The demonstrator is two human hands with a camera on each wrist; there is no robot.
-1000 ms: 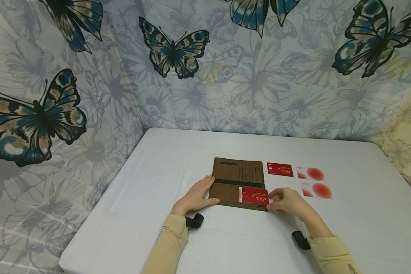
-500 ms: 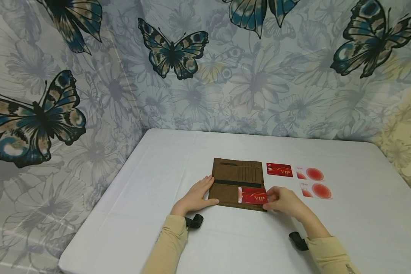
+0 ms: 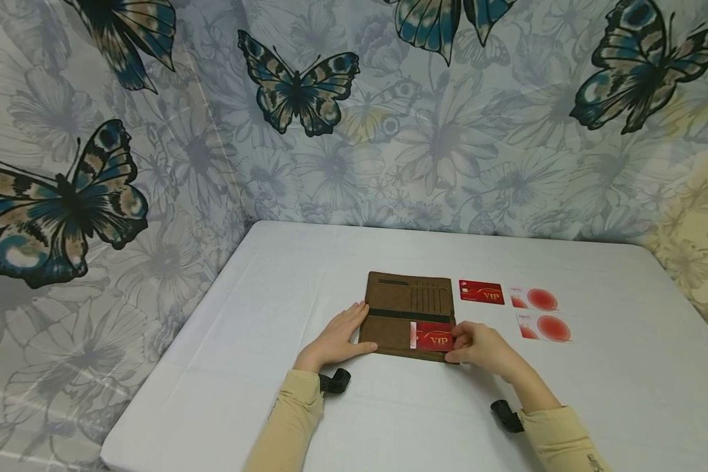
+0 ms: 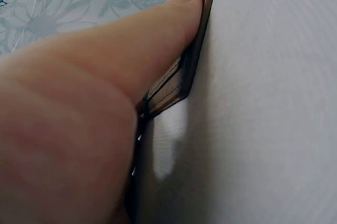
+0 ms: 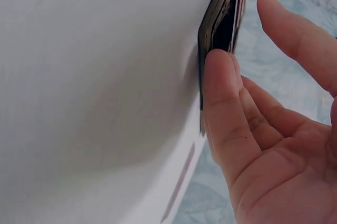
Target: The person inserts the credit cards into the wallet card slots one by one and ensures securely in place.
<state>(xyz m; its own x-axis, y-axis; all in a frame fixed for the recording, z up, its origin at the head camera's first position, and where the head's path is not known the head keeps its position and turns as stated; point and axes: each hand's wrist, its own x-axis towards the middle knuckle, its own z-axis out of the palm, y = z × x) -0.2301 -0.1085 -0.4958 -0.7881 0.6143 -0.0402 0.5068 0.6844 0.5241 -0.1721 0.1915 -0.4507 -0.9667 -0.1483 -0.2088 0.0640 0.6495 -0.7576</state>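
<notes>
An unfolded brown wallet (image 3: 392, 335) lies on the white table, its card slots in the far half. My left hand (image 3: 332, 337) rests at its left side, fingers extended and thumb on the near left part; the left wrist view shows that thumb (image 4: 168, 24) against the wallet's edge. A red VIP card (image 3: 433, 337) lies at the right of the near half, a white strip showing at its left. My right hand (image 3: 485, 345) presses the card's right end with its fingers. In the right wrist view the thumb (image 5: 289, 27) stands apart, touching nothing visible.
Right of the wallet lies another red VIP card (image 3: 482, 292). Beside it are two white cards with red circles, one farther (image 3: 541, 299) and one nearer (image 3: 551, 328). The white table (image 3: 389, 419) meets a butterfly-patterned wall covering (image 3: 342, 170) at the back and left.
My right hand has moved left, and the red VIP card has slid left with it, no longer overhanging the wallet's right edge. My left hand has stayed in place.
</notes>
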